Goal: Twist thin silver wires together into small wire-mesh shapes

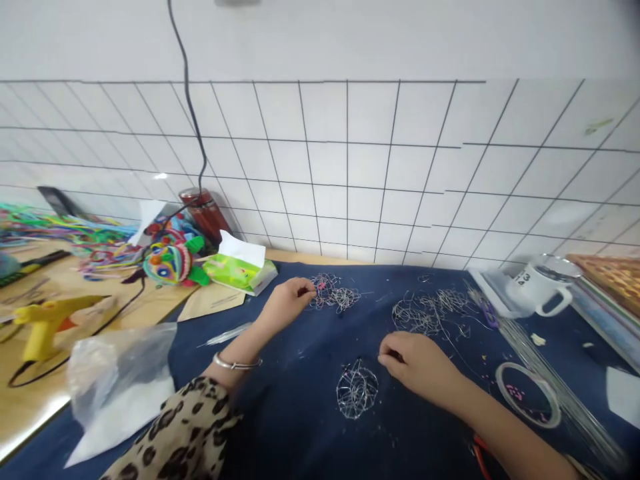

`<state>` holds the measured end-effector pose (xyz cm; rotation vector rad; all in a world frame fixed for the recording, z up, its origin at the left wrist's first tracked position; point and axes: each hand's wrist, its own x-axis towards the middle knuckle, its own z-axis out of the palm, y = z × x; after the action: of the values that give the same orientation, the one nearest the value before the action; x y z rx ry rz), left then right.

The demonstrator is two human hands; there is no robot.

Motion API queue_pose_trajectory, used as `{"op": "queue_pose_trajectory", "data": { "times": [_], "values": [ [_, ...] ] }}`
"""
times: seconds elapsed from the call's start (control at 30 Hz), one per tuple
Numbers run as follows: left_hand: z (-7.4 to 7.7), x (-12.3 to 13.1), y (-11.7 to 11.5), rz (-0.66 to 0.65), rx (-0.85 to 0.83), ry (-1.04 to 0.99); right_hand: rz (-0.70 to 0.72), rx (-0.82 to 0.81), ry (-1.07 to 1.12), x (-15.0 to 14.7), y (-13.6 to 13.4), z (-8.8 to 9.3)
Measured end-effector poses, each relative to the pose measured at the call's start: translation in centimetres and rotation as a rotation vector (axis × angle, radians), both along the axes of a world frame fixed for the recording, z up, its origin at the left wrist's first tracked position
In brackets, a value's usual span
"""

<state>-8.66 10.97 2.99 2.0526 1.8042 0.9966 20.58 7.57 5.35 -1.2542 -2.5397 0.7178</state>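
Head view, round, silvery openwork wire ball (357, 391), left hand (286, 303), right hand (417, 363), each grip curled, contents unclear

A round ball of bent silver wire (357, 392) is set nearer the body than the left hand (287, 305) and just beside the right hand (407, 360); gaps can be seen all through it. A loose silver tangle with some pink (333, 293) is found right by the left fingertips. A bigger messy wire heap (425, 312) is spread flat just past the right hand.
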Motion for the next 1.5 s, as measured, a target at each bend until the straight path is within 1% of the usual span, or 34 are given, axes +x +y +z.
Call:
{"op": "queue_pose_trajectory", "data": {
  "times": [0.07, 0.17, 0.27, 0.37, 0.43, 0.5, 0.57, 0.63, 0.73, 0.83, 1.03, 1.13, 1.33, 1.5],
  "values": [
    [-0.9, -0.4, 1.7, 0.007, 0.002, -0.001, 0.009, 0.023, -0.013, -0.7, 1.2, -0.2],
    [-2.4, 0.3, 3.2, 0.018, 0.014, -0.001, -0.014, 0.077, -0.011, -2.4, 3.9, -0.8],
    [-3.8, 0.9, 3.9, 0.037, 0.019, -0.006, -0.107, 0.108, -0.026, -5.1, 7.0, -2.0],
    [-4.8, 0.6, 4.1, 0.062, 0.016, -0.016, -0.170, 0.147, -0.041, -8.1, 9.5, -3.6],
    [-5.1, 0.1, 4.0, 0.077, 0.014, -0.026, -0.191, 0.160, -0.059, -9.8, 10.7, -5.0],
    [-5.2, -0.3, 3.8, 0.088, 0.013, -0.037, -0.192, 0.159, -0.079, -10.7, 11.5, -6.1],
    [-5.1, -0.5, 3.6, 0.096, 0.015, -0.053, -0.185, 0.149, -0.089, -10.7, 12.2, -6.8],
    [-4.9, -0.4, 3.4, 0.096, 0.019, -0.072, -0.170, 0.141, -0.082, -10.1, 12.8, -7.0],
    [-4.6, 0.2, 3.3, 0.075, 0.026, -0.093, -0.146, 0.145, -0.066, -9.0, 13.3, -6.5],
    [-4.6, 0.8, 3.1, 0.048, 0.026, -0.100, -0.132, 0.165, -0.084, -8.9, 13.2, -6.3],
    [-5.1, 1.5, 2.7, 0.003, -0.002, -0.097, -0.142, 0.173, -0.210, -10.8, 12.9, -7.7],
    [-5.3, 1.4, 2.6, -0.014, -0.026, -0.096, -0.139, 0.166, -0.249, -10.7, 13.1, -8.2],
    [-5.6, 1.5, 2.6, -0.051, -0.101, -0.083, -0.100, 0.144, -0.252, -9.5, 13.1, -7.6],
    [-6.2, 1.8, 2.6, -0.032, -0.122, -0.073, -0.094, 0.121, -0.201, -10.2, 12.5, -7.5]
  ]
}}
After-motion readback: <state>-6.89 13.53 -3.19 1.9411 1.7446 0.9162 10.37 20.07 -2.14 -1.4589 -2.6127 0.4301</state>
